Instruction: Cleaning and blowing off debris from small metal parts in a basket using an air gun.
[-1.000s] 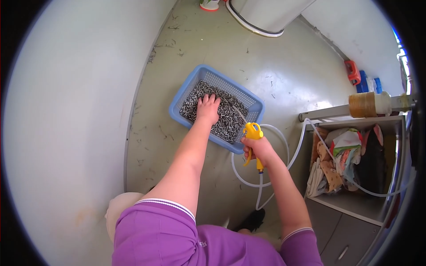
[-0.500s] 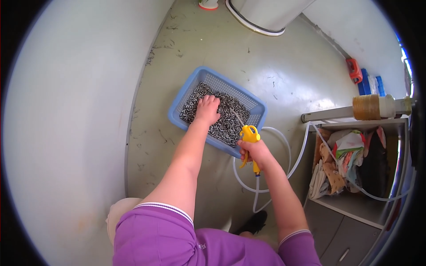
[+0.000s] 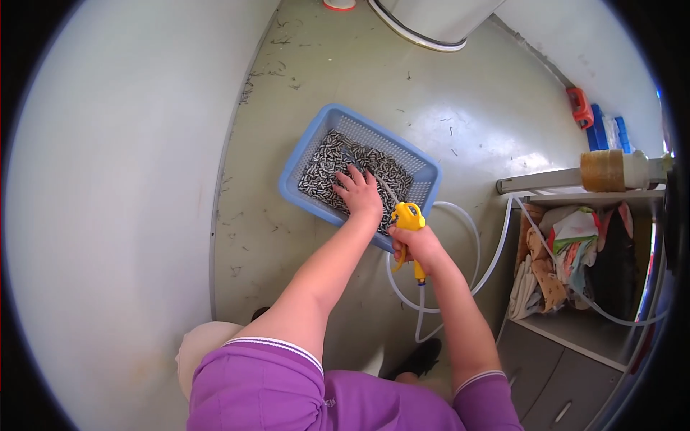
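A blue plastic basket with perforated walls stands on the floor. Many small, shiny metal cylinders cover its bottom. My left hand rests on these pieces with its fingers spread, near the basket's middle. In my right hand, at the basket's near right corner, is a yellow air blow gun. Its thin metal nozzle points into the basket, the tip close to my left fingertips. A clear hose runs from the bottom of the gun's handle.
To the right stands an open-shelved cabinet stuffed with cloths and bags. The hose loops over the floor beside it. A pale wall rises at the left. A white rounded container and a red-handled object are farther off.
My left hand has moved right and toward me across the metal pieces, its fingers now spread wider. The blow gun stays in my right hand, near the same corner.
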Demonstrator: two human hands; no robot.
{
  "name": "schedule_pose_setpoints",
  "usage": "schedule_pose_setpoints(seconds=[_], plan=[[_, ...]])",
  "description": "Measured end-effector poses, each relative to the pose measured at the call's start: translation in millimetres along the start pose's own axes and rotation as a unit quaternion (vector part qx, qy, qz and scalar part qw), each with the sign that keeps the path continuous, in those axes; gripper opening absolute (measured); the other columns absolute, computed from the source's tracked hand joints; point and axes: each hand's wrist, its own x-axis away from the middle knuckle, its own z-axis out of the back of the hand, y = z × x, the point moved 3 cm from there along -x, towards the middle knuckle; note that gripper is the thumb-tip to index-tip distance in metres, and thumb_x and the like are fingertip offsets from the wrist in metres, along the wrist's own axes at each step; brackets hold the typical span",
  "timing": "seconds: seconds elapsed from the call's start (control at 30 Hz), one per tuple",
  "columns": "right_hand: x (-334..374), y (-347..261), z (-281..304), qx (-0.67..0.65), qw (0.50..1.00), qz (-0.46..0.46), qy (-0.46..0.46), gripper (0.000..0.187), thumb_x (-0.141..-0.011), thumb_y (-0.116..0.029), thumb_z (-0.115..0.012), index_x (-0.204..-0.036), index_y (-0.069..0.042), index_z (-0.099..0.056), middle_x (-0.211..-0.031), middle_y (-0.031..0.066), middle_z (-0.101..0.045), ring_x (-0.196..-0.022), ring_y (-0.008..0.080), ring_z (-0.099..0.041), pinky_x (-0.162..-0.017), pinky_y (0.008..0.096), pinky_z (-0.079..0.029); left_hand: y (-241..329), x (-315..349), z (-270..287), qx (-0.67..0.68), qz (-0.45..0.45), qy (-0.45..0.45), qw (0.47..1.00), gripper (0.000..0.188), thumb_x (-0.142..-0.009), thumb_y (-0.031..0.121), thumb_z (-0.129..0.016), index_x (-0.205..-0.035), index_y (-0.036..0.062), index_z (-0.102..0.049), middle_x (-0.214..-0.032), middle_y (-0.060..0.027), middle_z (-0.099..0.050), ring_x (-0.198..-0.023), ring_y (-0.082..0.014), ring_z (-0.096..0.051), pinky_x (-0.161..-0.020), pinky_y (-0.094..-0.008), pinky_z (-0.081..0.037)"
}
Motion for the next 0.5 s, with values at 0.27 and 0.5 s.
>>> schedule_pose_setpoints(seconds=[0.27, 0.5], plan=[[5, 2, 8, 0.032, 0.999, 0.013, -0.001, 0.013, -0.083, -0.021, -0.060, -0.081, -0.009, -0.055, -0.060, -0.0012, -0.052, -0.050, 0.0111, -0.053, -0.045, 0.0254, -0.039, -16, -2, 9, 0.002, -0.081, 0.083, 0.993, 0.021, -0.084, 0.018, -0.048, -0.101, 0.0118, -0.058, -0.099, -0.0069, -0.053, -0.099, -0.0260, -0.048, -0.079, -0.0389, -0.044], [9, 1, 6, 0.010, 0.999, 0.011, 0.029, 0.013, -0.081, -0.017, -0.062, -0.078, -0.006, -0.055, -0.058, 0.0002, -0.051, -0.048, 0.0126, -0.051, -0.044, 0.0271, -0.039, -21, -11, 3, 0.029, -0.184, 0.084, 0.979, 0.060, -0.065, 0.019, -0.070, -0.120, 0.0109, -0.048, -0.147, -0.0157, -0.017, -0.135, -0.0374, -0.017, -0.110, -0.0512, -0.016]])
